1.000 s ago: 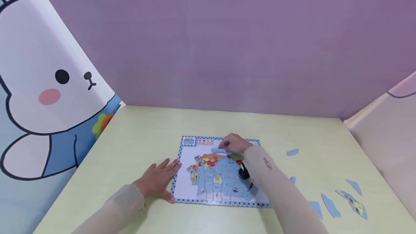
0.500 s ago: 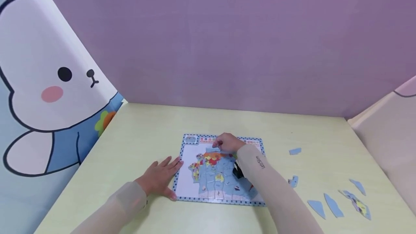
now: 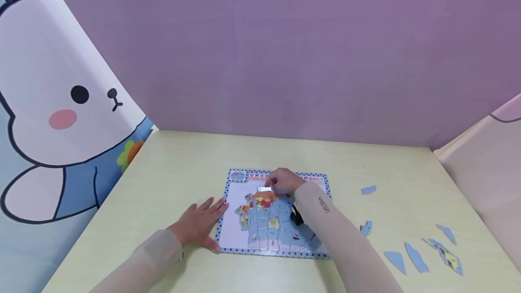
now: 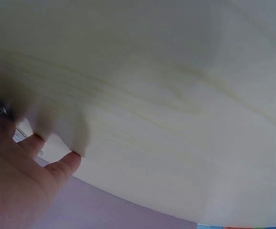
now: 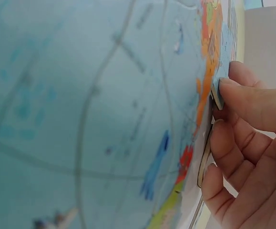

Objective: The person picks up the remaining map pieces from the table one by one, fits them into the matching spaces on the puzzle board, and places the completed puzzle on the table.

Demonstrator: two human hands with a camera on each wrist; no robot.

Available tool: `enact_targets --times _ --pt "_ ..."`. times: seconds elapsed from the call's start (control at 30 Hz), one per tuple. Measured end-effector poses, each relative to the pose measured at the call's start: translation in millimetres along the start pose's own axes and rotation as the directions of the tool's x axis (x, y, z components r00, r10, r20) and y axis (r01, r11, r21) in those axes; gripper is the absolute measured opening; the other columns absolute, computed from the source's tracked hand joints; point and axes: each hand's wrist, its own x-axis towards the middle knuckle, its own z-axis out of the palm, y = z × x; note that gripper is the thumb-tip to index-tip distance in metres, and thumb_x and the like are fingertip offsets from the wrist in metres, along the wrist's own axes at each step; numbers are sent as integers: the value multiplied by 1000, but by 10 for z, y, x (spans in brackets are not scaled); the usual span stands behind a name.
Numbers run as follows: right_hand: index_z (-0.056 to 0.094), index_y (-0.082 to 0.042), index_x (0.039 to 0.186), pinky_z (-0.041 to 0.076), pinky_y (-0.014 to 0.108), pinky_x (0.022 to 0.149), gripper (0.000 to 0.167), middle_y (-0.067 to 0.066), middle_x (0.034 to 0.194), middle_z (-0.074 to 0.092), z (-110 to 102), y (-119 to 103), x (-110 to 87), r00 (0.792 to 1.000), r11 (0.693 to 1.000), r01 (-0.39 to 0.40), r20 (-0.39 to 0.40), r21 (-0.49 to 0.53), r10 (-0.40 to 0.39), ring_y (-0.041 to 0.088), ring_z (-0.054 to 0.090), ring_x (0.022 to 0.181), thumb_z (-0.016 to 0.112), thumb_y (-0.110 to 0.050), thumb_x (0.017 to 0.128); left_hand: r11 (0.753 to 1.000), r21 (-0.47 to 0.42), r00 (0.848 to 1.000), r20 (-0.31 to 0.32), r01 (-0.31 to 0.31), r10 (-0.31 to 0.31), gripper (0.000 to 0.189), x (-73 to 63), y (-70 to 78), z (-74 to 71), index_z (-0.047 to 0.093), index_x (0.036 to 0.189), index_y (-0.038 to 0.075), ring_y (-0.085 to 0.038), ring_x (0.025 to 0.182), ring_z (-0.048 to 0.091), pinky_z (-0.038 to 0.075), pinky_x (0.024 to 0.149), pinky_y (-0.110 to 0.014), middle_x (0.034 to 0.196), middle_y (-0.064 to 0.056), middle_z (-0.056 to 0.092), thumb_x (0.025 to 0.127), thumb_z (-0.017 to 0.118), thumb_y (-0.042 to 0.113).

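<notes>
A world map puzzle board (image 3: 236,238) with a dotted blue border lies on the table, its middle covered by joined map pieces (image 3: 281,220). Near its top edge my right hand (image 3: 283,180) pinches a light blue puzzle piece (image 5: 219,90) between thumb and fingers, just above the orange part of the map. In the head view that piece shines white with glare. My left hand (image 3: 198,224) rests with spread fingers at the board's left edge; its fingertips (image 4: 71,160) touch down in the left wrist view. The right forearm hides the board's right side.
To the right lie several loose pieces: a small blue one (image 3: 368,190), another blue one (image 3: 366,228), a long pointed one (image 3: 416,257) and a coloured one (image 3: 445,257). A purple wall (image 3: 285,58) rises behind the pale table (image 3: 183,162).
My right hand has shifted left along the board's top with the blue puzzle piece, mostly before the half-second frame. The left hand stays in place on the board's edge.
</notes>
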Motion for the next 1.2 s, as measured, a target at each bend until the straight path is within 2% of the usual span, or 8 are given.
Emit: enact_targets --times 0.3,0.6,0.77,0.9,1.1,1.2 --pt "73 -10 94 50 30 72 17 2 88 62 -12 -75 -54 1000 1000 -27 -15 -5 27 20 55 83 64 1 87 1000 -5 1000 -6 -4 4 109 4 1 -8 34 149 10 -37 142 21 26 104 -65 156 -6 27 64 80 59" --pt "73 -13 91 49 33 74 14 3 102 63 27 -132 -87 995 997 -72 -68 -38 70 20 55 87 64 -2 89 999 -38 1000 -11 1 -2 109 13 -5 12 33 149 10 -38 142 20 24 105 -66 156 -6 27 63 81 57" --pt "72 -13 88 49 35 73 11 2 95 64 82 -143 -95 991 993 -89 -103 -77 81 19 55 83 64 -5 90 1000 -18 1000 -6 10 -10 109 34 -4 30 35 149 12 -37 142 22 28 104 -65 156 -5 28 62 81 58" --pt "72 -13 87 49 37 78 9 3 95 64 100 -153 -115 988 993 -103 -122 -59 95 20 55 84 65 -6 90 1000 5 1000 -15 1 -1 109 45 2 33 36 148 12 -37 141 23 31 102 -64 155 -5 30 62 81 60" --pt "70 -11 100 50 34 80 11 4 100 62 56 -91 -167 997 999 -48 -59 10 49 20 55 88 64 -8 92 1000 0 1000 -12 11 -11 108 41 8 23 37 148 11 -37 141 24 32 100 -65 155 -5 31 62 82 58" --pt "70 -13 104 50 35 83 14 2 102 63 -32 8 -213 997 998 -60 -53 32 62 19 56 91 66 -11 91 1000 -7 1000 -9 10 -10 108 40 -7 -2 37 148 10 -38 140 24 32 100 -66 155 -6 31 62 81 58"
